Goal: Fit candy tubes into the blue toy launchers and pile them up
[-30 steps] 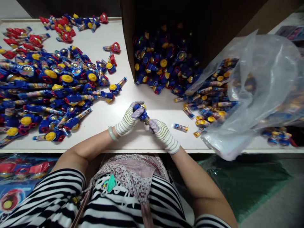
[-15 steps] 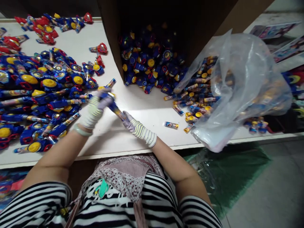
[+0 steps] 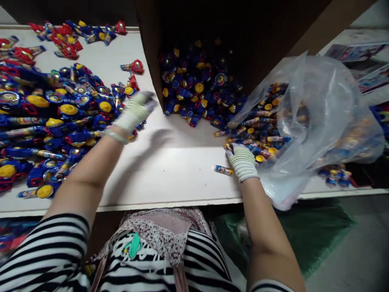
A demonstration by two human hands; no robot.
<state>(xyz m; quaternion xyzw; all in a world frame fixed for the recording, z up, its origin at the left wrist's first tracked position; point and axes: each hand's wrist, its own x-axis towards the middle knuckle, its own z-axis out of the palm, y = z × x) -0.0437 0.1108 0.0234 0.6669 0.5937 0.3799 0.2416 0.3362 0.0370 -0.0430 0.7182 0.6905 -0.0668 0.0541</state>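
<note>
A pair of striped gloves over a white tabletop (image 3: 173, 178): the left hand (image 3: 138, 107), at ten o'clock, hovers beside blue toys (image 3: 68, 109) too many to count, its grip motion-blurred and impossible to tell. At three o'clock, the right hand (image 3: 242, 161) bends its fingers onto piled tubes (image 3: 278, 139), any pinch hidden. One loose tube (image 3: 223, 170) lies just off its eight o'clock side. One box (image 3: 148, 52), at twelve, holds more blue toys; one bag (image 3: 334, 93) covers some tubes. Labels are too small to read.

Left of the brown cardboard box (image 3: 149, 56) lie blue-and-yellow plastic toys (image 3: 68, 109). Right lie yellow-ended cylindrical tubes (image 3: 278, 139), seemingly partly in a clear plastic bag (image 3: 331, 93).
</note>
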